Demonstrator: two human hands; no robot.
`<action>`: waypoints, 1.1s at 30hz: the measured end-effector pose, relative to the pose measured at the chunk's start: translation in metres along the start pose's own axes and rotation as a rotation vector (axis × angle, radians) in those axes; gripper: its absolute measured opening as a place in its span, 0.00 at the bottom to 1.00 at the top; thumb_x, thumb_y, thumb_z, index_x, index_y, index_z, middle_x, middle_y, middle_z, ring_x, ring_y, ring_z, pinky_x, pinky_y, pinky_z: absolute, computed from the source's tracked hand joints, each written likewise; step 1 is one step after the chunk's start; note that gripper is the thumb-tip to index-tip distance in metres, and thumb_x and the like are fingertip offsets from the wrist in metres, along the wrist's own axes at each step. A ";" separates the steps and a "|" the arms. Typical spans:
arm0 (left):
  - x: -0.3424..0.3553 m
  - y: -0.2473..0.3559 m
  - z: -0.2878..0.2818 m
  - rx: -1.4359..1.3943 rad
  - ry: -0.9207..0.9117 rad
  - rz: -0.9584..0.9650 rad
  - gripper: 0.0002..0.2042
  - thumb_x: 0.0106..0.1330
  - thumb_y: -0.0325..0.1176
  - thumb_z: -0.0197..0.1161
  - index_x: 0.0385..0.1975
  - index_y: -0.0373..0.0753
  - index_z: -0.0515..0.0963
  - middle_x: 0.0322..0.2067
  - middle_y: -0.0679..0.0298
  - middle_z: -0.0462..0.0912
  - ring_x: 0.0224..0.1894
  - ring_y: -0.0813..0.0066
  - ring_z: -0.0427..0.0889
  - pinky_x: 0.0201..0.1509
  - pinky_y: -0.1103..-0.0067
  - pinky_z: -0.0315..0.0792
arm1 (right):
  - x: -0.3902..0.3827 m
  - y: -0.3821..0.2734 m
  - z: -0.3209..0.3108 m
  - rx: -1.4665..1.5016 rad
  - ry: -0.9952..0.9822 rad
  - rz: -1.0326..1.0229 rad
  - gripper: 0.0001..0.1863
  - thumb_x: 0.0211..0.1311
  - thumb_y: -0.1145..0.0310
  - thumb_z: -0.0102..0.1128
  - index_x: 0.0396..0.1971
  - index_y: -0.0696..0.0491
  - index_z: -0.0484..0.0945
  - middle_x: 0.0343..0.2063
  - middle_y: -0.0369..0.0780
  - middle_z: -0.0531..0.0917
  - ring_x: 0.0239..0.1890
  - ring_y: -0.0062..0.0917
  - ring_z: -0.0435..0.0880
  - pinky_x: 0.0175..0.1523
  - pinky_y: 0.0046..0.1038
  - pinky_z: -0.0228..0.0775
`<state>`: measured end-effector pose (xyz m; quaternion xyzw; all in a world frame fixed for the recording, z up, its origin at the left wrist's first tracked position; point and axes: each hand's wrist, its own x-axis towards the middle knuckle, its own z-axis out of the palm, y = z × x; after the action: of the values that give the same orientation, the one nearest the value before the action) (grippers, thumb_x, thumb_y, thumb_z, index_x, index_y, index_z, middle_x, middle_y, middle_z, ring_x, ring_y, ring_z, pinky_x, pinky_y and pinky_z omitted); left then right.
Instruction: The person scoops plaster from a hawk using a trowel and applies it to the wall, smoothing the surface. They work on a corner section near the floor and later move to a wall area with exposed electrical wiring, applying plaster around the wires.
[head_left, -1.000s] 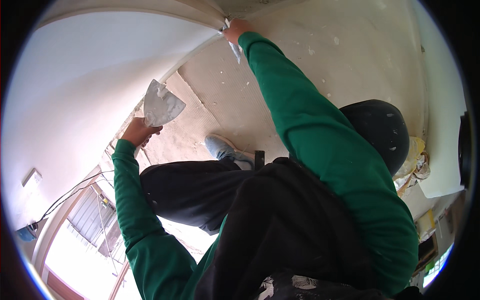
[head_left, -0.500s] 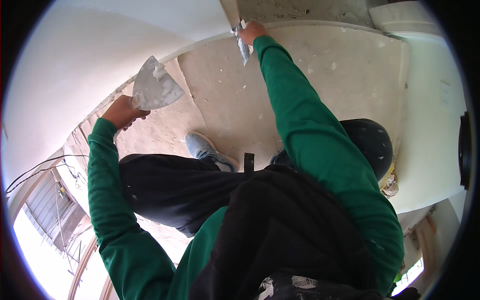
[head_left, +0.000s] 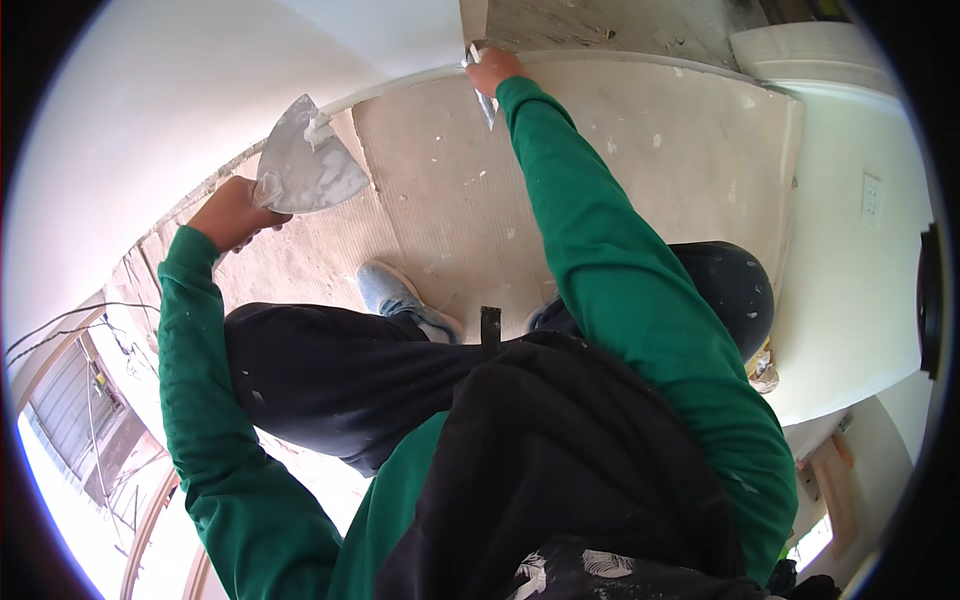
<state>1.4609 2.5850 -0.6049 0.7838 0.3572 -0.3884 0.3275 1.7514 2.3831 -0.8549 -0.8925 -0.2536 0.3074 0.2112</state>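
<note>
risk first: the plaster hawk [head_left: 305, 165] in the left hand [head_left: 232, 212] is tilted and loaded with grey-white filler, so i'd judge a slip of the wrist could slide the mix off onto the dusty floor [head_left: 450, 220] or the dark trousers [head_left: 340, 375]. second risk, the right arm is stretched far out to the wall corner, and the person seems to be crouched with one grey shoe [head_left: 400, 298] planted, so overreaching could tip balance or drag the blade crooked and gouge the fresh white wall [head_left: 200, 90]. the black bucket [head_left: 740, 290] sits just beside the right elbow, a knock there looks possible. hands: left hand is closed round the handle under the hawk, fingers curled tight, plate held up near the base of the white wall, not touching it as far as i can tell. right hand [head_left: 492, 70] is clenched on a small putty knife [head_left: 484, 98], blade pointing down toward the floor, hand right at the edge where the white wall meets the rougher grey surface [head_left: 600, 20]; can't tell if the blade tip actually contacts anything. the two hands are well apart, hawk to the person's left, knife up at the corner. green sleeves [head_left: 620, 270] on both arms, a white wall socket [head_left: 872, 197] far right.
</note>
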 end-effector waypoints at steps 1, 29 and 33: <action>-0.001 0.000 0.000 -0.018 -0.004 -0.008 0.15 0.52 0.42 0.67 0.26 0.33 0.81 0.19 0.65 0.80 0.13 0.81 0.70 0.15 0.81 0.65 | 0.001 0.001 0.001 -0.003 -0.004 0.008 0.24 0.55 0.56 0.54 0.41 0.62 0.80 0.41 0.56 0.82 0.47 0.48 0.80 0.55 0.41 0.70; 0.006 0.013 0.007 -0.053 -0.038 0.048 0.15 0.57 0.40 0.66 0.23 0.32 0.79 0.11 0.67 0.70 0.09 0.79 0.68 0.13 0.79 0.64 | -0.160 -0.073 -0.007 0.614 0.205 -0.739 0.24 0.58 0.65 0.59 0.57 0.36 0.75 0.37 0.42 0.76 0.41 0.35 0.78 0.52 0.35 0.72; 0.009 0.018 0.007 -0.039 -0.016 0.007 0.13 0.57 0.39 0.67 0.22 0.34 0.78 0.11 0.68 0.68 0.09 0.80 0.65 0.13 0.79 0.62 | -0.159 -0.063 0.034 0.430 0.120 -0.603 0.24 0.57 0.67 0.57 0.56 0.36 0.76 0.37 0.44 0.77 0.42 0.35 0.79 0.53 0.34 0.72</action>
<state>1.4773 2.5727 -0.6115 0.7755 0.3591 -0.3865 0.3468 1.6000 2.3473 -0.7751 -0.7295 -0.4217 0.2247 0.4894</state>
